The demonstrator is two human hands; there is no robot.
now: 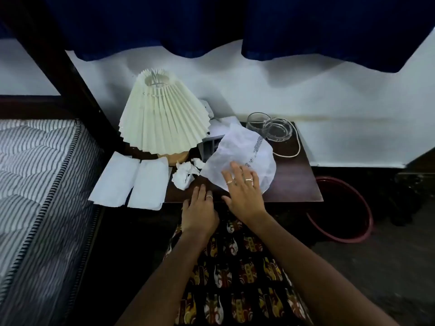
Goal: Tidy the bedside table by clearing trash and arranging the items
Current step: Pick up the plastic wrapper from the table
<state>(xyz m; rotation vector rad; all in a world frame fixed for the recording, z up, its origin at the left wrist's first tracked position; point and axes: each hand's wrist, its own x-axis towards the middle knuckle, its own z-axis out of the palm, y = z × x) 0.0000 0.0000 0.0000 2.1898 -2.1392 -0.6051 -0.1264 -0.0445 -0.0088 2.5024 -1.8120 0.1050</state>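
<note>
A dark wooden bedside table [296,182] holds a lamp with a pleated cream shade [162,118]. A thin white plastic bag [244,151] with printed text lies spread in the middle. My right hand [242,189] lies flat on the bag's near part, fingers straight. My left hand [200,208] rests at the table's front edge, fingers extended, holding nothing. Crumpled white paper [184,175] lies just left of the bag. Two flat white paper sheets [131,180] hang over the table's left front corner. A clear drinking glass [256,122] and a glass ashtray [279,130] stand at the back.
A white cord [294,151] loops on the table's back right. A grey organiser [210,145] sits partly under the bag. A red bucket [346,208] stands on the floor to the right. A striped mattress [35,175] lies at the left. Blue curtains [211,24] hang above.
</note>
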